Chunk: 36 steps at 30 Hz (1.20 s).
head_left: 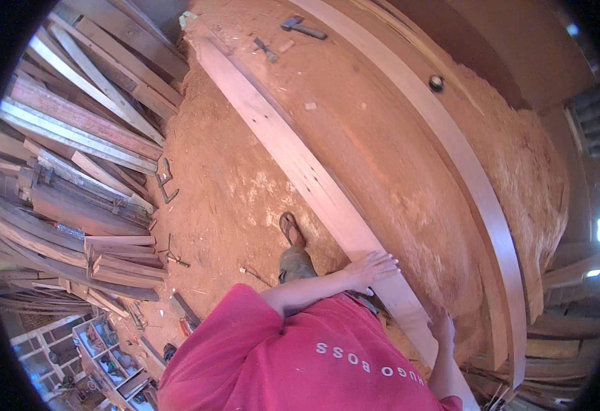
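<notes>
A long pale wooden plank [313, 181] with a row of small dark holes runs from the far left to beside my body at the lower right. My left hand [374, 269] lies flat across its top face, fingers stretched out. At the plank's right edge, closer to me, my right hand [442, 325] is closed round the edge; some of its fingers are hidden. Beyond the plank a hammer [304, 28] and a chisel-like tool [266, 51] lie on the sawdust-covered surface.
Another long board [450, 147] curves along the right, with a small round black object [436, 83] beside it. Stacked timber [87, 130] fills the left side. A clamp [167, 181] lies on the dusty floor near my sandalled foot [290, 228]. A compartmented box [111, 353] stands lower left.
</notes>
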{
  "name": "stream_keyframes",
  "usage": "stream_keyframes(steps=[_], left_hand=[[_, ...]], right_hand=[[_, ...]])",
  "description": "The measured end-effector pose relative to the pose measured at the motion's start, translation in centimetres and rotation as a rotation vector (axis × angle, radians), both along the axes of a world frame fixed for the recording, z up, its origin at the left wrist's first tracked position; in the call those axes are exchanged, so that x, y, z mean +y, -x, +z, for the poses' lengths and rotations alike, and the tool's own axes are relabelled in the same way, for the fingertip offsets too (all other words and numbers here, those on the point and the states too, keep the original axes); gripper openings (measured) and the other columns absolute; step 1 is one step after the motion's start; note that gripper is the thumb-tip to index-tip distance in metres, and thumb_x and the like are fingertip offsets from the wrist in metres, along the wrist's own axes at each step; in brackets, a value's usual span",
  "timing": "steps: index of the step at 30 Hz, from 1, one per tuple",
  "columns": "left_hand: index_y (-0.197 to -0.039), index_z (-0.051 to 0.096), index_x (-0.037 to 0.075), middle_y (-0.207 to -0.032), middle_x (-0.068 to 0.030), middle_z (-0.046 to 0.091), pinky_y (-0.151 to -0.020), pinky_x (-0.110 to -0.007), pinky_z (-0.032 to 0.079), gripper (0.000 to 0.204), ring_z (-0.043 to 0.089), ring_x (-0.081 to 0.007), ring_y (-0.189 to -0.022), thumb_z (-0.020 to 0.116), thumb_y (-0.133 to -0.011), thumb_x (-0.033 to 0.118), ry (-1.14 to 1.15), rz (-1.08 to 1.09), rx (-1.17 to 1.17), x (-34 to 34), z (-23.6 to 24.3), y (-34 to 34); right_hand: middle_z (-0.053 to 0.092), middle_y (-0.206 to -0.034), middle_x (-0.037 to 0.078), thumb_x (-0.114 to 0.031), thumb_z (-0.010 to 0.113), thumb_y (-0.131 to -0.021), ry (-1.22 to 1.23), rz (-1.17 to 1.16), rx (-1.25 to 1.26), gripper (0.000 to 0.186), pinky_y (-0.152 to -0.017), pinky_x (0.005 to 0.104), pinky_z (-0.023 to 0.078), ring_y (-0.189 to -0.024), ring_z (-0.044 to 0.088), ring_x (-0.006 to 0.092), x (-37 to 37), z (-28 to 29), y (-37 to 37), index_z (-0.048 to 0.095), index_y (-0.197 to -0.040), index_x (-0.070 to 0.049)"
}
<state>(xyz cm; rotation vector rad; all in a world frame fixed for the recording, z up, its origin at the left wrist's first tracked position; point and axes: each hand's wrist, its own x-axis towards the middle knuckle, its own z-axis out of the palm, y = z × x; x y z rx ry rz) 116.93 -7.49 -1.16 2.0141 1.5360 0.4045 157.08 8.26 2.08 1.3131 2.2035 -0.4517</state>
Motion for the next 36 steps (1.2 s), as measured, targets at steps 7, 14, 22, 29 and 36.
stream_keyframes(steps=[7,14,22,29,36], left_hand=[[-0.141,0.046,0.009,-0.138,-0.0192,0.051,-0.104,-0.049,0.040,0.063,0.049,-0.0399,-0.127,0.066,-0.088,0.038,0.123,1.007,-0.138,-14.5,1.4,25.9],[-0.143,0.045,0.003,-0.130,-0.0287,0.057,-0.104,-0.045,0.044,0.061,0.056,-0.0409,-0.122,0.051,-0.100,0.046,0.411,1.843,-0.244,-39.6,-7.2,42.2],[-0.132,0.055,0.000,-0.123,-0.0250,0.063,-0.097,-0.042,0.048,0.052,0.061,-0.0351,-0.116,0.048,-0.102,0.042,0.341,1.979,-0.322,-44.2,-10.6,43.4],[-0.130,0.056,-0.005,-0.124,-0.0261,0.063,-0.100,-0.041,0.046,0.057,0.059,-0.0352,-0.119,0.048,-0.102,0.044,0.333,2.048,-0.528,-44.2,-10.9,48.3],[-0.129,0.057,-0.005,-0.125,-0.0275,0.062,-0.103,-0.042,0.044,0.057,0.058,-0.0363,-0.122,0.047,-0.102,0.044,0.444,1.895,-0.574,-40.9,-9.3,63.9]], right_hand=[[0.058,-0.130,0.024,-0.025,0.070,-0.085,-0.046,0.129,0.553,0.054,-0.103,0.0485,0.044,-0.121,0.053,0.0434,-4.6,-4.1,39.1,0.054,-0.132,-0.004],[0.056,-0.126,0.021,-0.023,0.069,-0.087,0.164,0.477,0.874,0.047,-0.104,0.0477,0.041,-0.120,0.052,0.0411,-9.6,-0.5,69.7,0.055,-0.129,-0.005],[0.045,-0.141,0.021,-0.039,0.071,-0.086,0.065,0.600,0.829,0.064,-0.107,0.0525,0.038,-0.130,0.044,0.0418,-10.8,-2.7,96.6,0.048,-0.138,-0.010],[0.026,-0.155,0.019,-0.052,0.079,-0.073,-0.018,0.591,0.506,0.096,-0.107,0.0605,0.037,-0.140,0.033,0.0416,-13.0,-2.1,112.3,0.034,-0.151,-0.019],[0.019,-0.158,0.023,-0.050,0.081,-0.070,0.087,0.559,0.258,0.107,-0.109,0.0530,0.039,-0.143,0.029,0.0433,-11.5,-3.3,119.1,0.024,-0.156,-0.022]])
